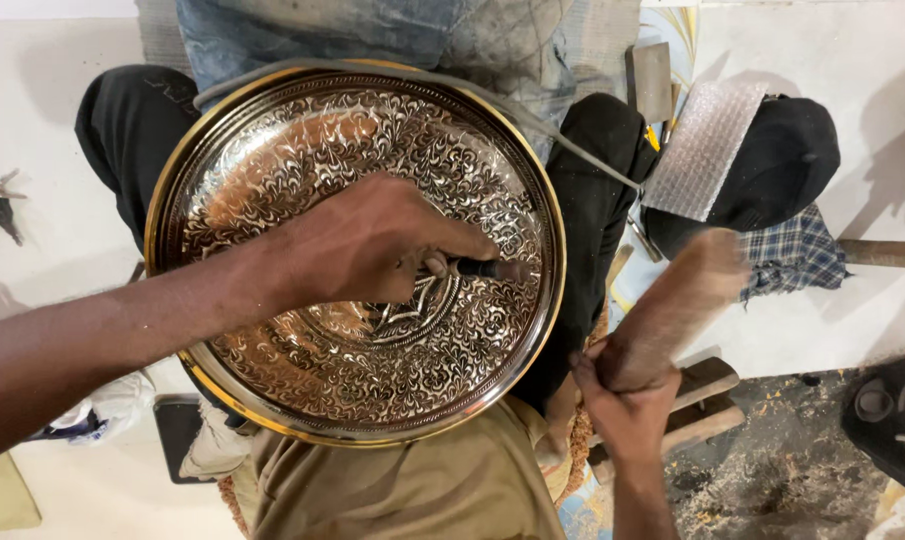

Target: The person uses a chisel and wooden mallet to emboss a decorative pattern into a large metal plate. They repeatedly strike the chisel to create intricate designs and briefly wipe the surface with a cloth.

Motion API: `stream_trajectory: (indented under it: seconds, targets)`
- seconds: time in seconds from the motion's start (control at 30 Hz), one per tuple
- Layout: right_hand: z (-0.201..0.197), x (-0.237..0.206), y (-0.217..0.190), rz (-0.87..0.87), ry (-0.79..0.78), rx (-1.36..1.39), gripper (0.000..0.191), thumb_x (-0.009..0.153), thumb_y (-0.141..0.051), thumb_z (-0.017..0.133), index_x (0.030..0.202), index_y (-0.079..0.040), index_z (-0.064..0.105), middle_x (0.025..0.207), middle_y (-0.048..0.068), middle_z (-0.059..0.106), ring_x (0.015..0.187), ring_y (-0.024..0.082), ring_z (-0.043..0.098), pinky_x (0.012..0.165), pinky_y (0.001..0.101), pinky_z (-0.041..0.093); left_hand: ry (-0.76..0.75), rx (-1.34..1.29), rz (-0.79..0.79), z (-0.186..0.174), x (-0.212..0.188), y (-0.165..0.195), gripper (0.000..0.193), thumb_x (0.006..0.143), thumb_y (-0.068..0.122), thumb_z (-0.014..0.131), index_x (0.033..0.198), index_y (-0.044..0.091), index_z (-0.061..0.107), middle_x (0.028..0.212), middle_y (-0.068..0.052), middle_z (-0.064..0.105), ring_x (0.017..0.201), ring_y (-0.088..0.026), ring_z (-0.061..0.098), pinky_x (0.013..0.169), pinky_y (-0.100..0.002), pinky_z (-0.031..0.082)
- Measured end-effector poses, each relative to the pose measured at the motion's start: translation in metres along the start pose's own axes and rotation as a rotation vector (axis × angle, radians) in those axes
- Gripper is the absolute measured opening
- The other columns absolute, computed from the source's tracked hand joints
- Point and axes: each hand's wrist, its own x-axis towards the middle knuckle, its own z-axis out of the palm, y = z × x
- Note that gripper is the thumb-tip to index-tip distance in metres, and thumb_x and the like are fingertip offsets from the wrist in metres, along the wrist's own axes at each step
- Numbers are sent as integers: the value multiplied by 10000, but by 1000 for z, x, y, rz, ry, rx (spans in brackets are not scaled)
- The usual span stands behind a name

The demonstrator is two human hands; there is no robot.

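The right hand (627, 395), nearest the camera, is wrapped tight around the lower end of a wooden mallet (672, 310), which rises blurred above it. Left of it and further off, the left hand (372, 245) is closed around a dark chisel (472, 268), whose tip juts right from the fingers onto the engraved brass tray (302, 130) beneath that hand. Beyond the mallet lies a black cap (787, 160).

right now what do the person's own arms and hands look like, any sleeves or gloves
Both arms are bare to the frame edge: no sleeves, gloves, rings, watch or bands show. The left hand and forearm look sharp; the right hand is slightly blurred. Khaki trousers cover the lap below.
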Motion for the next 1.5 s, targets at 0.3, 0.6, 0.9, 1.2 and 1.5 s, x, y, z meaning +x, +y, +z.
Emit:
stream_trajectory:
  seconds: [0.3, 0.6, 0.9, 1.2, 1.5]
  targets:
    - [-13, 10, -9, 3, -58, -458, 214, 604, 69, 712, 791, -13, 651, 601, 85, 636, 487, 143, 601, 500, 304, 467, 55, 78, -45, 5, -6, 2, 645, 721, -196, 521, 1243, 115, 737, 1132, -127, 771, 601, -115, 709, 409, -208, 493]
    - [-11, 16, -30, 134, 40, 242, 135, 778, -42, 775, 849, -20, 663, 715, 37, 660, 592, 126, 584, 522, 302, 456, 71, 33, -78, -1, -9, 8, 628, 669, -190, 455, 1173, 49, 743, 1198, -167, 750, 629, -122, 767, 316, -206, 450]
    - [-9, 5, -11, 63, 40, 123, 100, 797, 16, 773, 860, -9, 699, 726, -5, 675, 646, 82, 631, 583, 246, 497, 94, 68, -44, 1, -10, -2, 634, 629, -151, 510, 1181, 49, 749, 1079, -169, 785, 366, -106, 587, 263, -245, 424]
    - [-10, 18, -6, -6, -119, 84, 84, 742, 6, 692, 807, -42, 673, 724, 6, 691, 637, 93, 663, 561, 256, 531, 138, 54, -20, 3, -14, 3, 614, 683, -176, 494, 1184, 63, 755, 1061, -132, 797, 530, -124, 700, 347, -245, 506]
    - [-10, 24, -18, -84, -66, -392, 173, 585, 34, 717, 704, -43, 616, 571, 81, 595, 491, 183, 541, 480, 356, 410, 116, 44, -127, -1, -17, 11, 556, 723, -185, 474, 1164, 23, 741, 1052, -169, 781, 586, -126, 757, 332, -226, 473]
